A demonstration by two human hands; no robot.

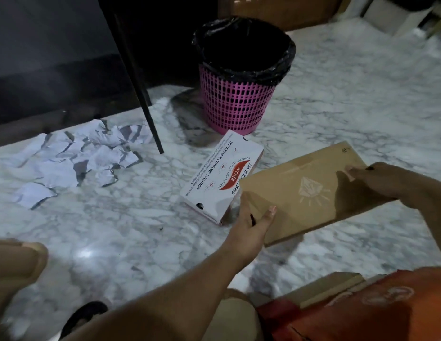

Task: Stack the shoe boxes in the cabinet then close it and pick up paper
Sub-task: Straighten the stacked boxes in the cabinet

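Observation:
A brown cardboard shoe box (305, 190) with a pale diamond print is held just above the marble floor, tilted. My left hand (254, 220) grips its near-left corner, thumb on top. My right hand (377, 180) grips its right end. A white shoe box (222, 178) with a red oval label lies flat on the floor, touching the brown box's left side. Several crumpled white sheets of paper (74, 161) are scattered on the floor at the left. An orange shoe box (362, 308) sits at the bottom right. The open cabinet (54, 57) is the dark space at the upper left.
A pink mesh waste bin (239, 99) with a black liner stands behind the white box. A thin dark cabinet door edge (143, 94) slants down to the floor between paper and bin. My knee (15, 267) is at the lower left, a black sandal (84, 316) beneath.

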